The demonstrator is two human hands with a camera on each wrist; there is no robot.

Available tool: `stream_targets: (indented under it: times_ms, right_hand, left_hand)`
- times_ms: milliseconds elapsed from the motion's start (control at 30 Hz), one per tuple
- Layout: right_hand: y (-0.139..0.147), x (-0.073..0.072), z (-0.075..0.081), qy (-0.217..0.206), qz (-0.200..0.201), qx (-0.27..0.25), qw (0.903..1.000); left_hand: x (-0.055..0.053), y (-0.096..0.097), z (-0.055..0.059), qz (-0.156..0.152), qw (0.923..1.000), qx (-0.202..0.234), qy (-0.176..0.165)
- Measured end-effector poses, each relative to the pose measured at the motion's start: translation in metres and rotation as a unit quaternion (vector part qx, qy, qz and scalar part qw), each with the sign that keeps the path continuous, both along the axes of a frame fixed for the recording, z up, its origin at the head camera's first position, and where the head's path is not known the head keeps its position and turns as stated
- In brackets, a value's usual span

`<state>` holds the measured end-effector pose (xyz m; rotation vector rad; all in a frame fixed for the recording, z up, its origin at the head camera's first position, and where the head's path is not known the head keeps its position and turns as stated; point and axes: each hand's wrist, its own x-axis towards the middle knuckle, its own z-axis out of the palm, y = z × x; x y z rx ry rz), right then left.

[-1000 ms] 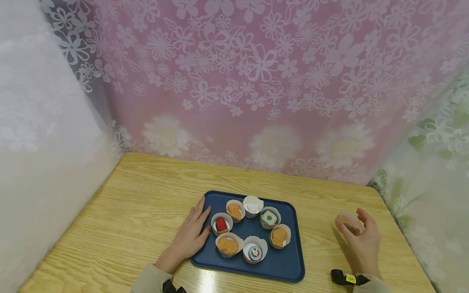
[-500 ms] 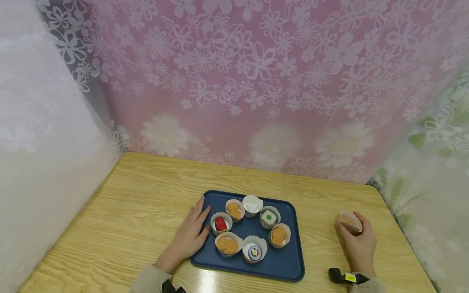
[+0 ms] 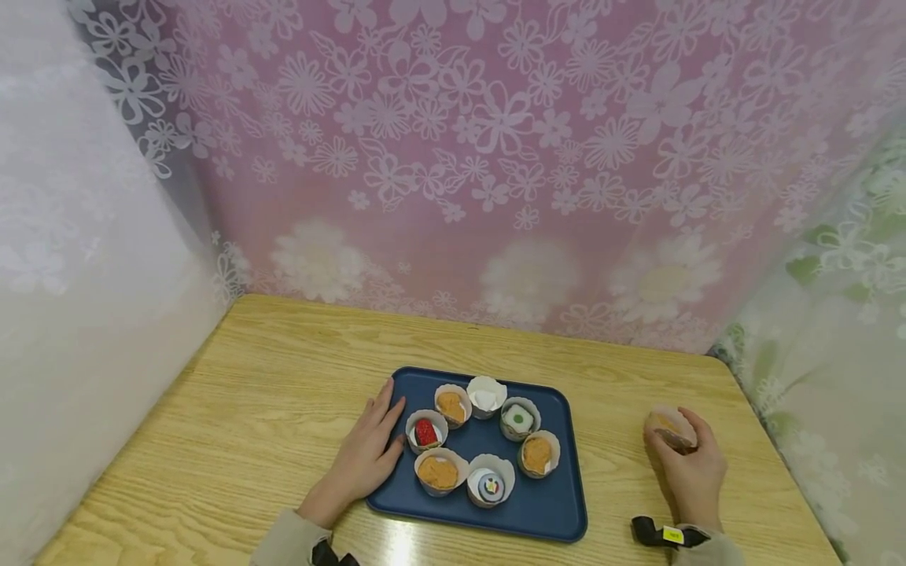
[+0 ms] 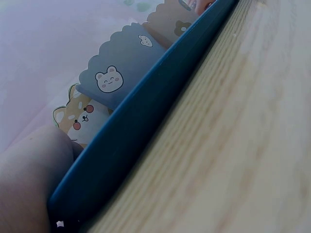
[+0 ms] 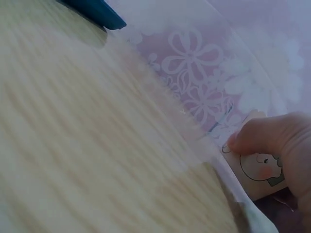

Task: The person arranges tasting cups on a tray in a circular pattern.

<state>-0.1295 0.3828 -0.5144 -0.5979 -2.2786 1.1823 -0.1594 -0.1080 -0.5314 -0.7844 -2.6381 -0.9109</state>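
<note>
In the head view, my right hand (image 3: 695,475) pinches a paper cupcake cup (image 3: 665,418) between thumb and fingers, at the table's right side. Something pale orange shows inside that cup. The right wrist view shows the thumb (image 5: 260,136) against the cup's cartoon-printed wall (image 5: 257,167). My left hand (image 3: 362,456) rests along the left rim of a dark blue tray (image 3: 541,509), its fingers extended. Several more cups stand in a ring on the tray. Some hold orange filling (image 3: 437,472); others hold a red piece (image 3: 425,432), a green-dotted white piece (image 3: 518,419) and a blue-ringed round piece (image 3: 491,486).
A white cup (image 3: 486,395) with pale contents stands at the back of the ring. Wooden tabletop (image 3: 304,354) surrounds the tray. A pink floral curtain (image 3: 453,259) hangs behind the table, with pale curtains (image 3: 106,314) at the sides.
My right index finger has come down closer to the thumb around the cup, and the hand has shifted slightly left. My left hand and the tray keep their places.
</note>
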Motion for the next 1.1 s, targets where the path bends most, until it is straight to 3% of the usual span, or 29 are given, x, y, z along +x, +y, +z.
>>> stream_targets:
  times_ms: [167,367,733,967,1100]
  right_hand:
    - [-0.008,-0.001,0.013,-0.008,0.022,0.001,0.9997]
    - [-0.026,0.000,0.042,-0.002,0.070,0.058,0.9959]
    - [-0.064,0.011,0.094,-0.007,0.154,0.121,0.9807]
    - [-0.087,0.021,0.111,0.041,0.197,0.169,0.9649]
    - [-0.102,0.028,0.117,0.051,0.217,0.162,0.9614]
  left_hand:
    - [0.000,0.000,0.000,0.001,1.0000,0.000,0.003]
    - [0.000,0.000,0.000,0.004,0.9999,0.001,0.010]
    - [0.001,-0.001,0.002,0.001,1.0000,0.004,0.002]
    - [0.002,0.000,0.003,-0.002,1.0000,0.004,-0.006]
    - [0.002,0.000,0.003,-0.002,1.0000,0.006,-0.003]
